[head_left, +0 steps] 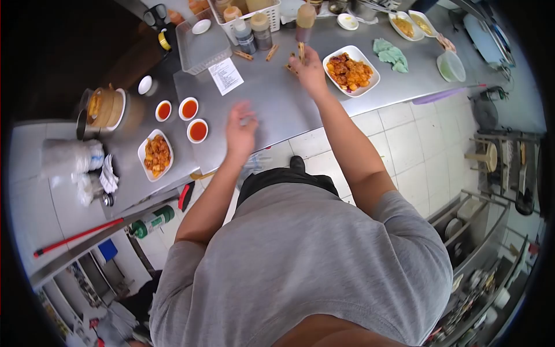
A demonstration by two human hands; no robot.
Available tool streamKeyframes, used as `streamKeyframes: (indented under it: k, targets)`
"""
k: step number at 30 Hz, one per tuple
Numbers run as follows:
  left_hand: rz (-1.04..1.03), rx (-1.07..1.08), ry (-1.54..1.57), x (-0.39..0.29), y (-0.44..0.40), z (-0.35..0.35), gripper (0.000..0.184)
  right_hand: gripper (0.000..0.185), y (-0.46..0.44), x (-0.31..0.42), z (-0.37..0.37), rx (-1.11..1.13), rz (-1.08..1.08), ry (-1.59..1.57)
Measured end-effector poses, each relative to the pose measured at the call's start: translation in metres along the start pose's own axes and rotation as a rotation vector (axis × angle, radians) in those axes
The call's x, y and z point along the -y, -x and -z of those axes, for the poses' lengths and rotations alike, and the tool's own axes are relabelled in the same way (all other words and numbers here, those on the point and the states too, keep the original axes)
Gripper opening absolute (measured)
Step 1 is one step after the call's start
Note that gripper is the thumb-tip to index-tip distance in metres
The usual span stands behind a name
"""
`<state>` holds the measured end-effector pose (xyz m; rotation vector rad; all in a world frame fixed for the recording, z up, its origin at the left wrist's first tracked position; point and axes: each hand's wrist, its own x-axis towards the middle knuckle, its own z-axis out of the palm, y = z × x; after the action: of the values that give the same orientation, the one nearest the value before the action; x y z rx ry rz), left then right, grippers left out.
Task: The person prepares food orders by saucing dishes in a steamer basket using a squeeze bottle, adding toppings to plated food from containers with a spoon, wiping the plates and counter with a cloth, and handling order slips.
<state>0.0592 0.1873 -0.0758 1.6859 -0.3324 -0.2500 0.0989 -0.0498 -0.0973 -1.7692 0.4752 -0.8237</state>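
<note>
My right hand (311,74) is over the steel counter with its fingers closed at a wooden clothespin (301,51), whose end sticks out past them. Another wooden piece shows beside the fingers, partly covered. Just right of this hand stands a white square bowl (374,82) of saucy orange-red food (349,72). My left hand (240,128) hovers near the counter's front edge, its fingers apart and slightly blurred, with nothing visible in it. Two more clothespins (272,52) lie loose behind, near a printed paper slip (226,76).
Squeeze bottles (261,30) and a clear plastic tray (193,55) line the back. At left are small cups of red sauce (198,131), a second bowl of food (156,154) and a bamboo steamer (107,108). A green cloth (391,55) and plastic tub (451,66) are at right.
</note>
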Motion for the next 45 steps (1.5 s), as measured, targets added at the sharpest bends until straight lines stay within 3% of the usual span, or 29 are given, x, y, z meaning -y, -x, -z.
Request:
streamKeyframes:
  k: [3,7,8,11,15,17,20,25,31,37,40,43,44,45]
  targets:
    - [0.071,0.097,-0.01,-0.01,0.028,-0.024,0.042,0.04,-0.003,0.005,0.01,0.179,0.108,0.694]
    - [0.177,0.143,-0.105,-0.028,0.049,-0.024,0.036,0.027,0.011,-0.021,0.013,0.434,0.057,0.896]
    - [0.166,0.139,-0.132,-0.027,0.052,-0.019,0.036,0.022,0.013,-0.027,0.012,0.359,0.089,0.897]
    - [0.184,0.118,-0.221,-0.025,0.064,0.002,0.034,0.023,0.011,-0.003,0.041,0.321,-0.063,0.393]
    - [0.252,0.011,-0.243,-0.01,0.09,0.028,0.032,0.019,-0.022,0.041,0.132,0.02,-0.219,0.157]
    - [0.247,0.013,-0.224,0.002,0.108,0.039,0.031,0.018,-0.06,-0.004,0.189,-0.123,-0.11,-0.115]
    - [0.326,0.002,-0.158,0.01,0.123,0.04,0.031,0.019,-0.091,-0.006,0.257,-0.315,-0.17,0.11]
    - [0.415,0.003,-0.056,0.001,0.118,0.025,0.031,0.031,-0.099,0.004,0.269,-0.087,-0.086,0.751]
    - [0.356,0.031,-0.075,-0.013,0.1,0.023,0.031,0.017,-0.118,-0.041,0.203,0.045,0.259,0.806]
    - [0.371,-0.023,-0.112,-0.021,0.105,0.038,0.03,0.016,-0.142,-0.048,0.181,0.364,0.342,0.908]
    - [0.391,-0.051,-0.101,-0.017,0.115,0.046,0.03,0.037,-0.152,-0.07,0.188,0.491,0.258,0.87]
    - [0.407,-0.076,-0.087,-0.014,0.126,0.051,0.03,0.072,-0.147,-0.072,0.191,0.29,0.028,0.64]
    - [0.417,-0.086,-0.085,-0.015,0.129,0.051,0.03,0.092,-0.159,-0.095,0.197,0.239,0.001,0.619]
    - [0.426,-0.094,-0.083,-0.015,0.131,0.051,0.031,0.089,-0.156,-0.087,0.2,0.19,-0.116,0.544]
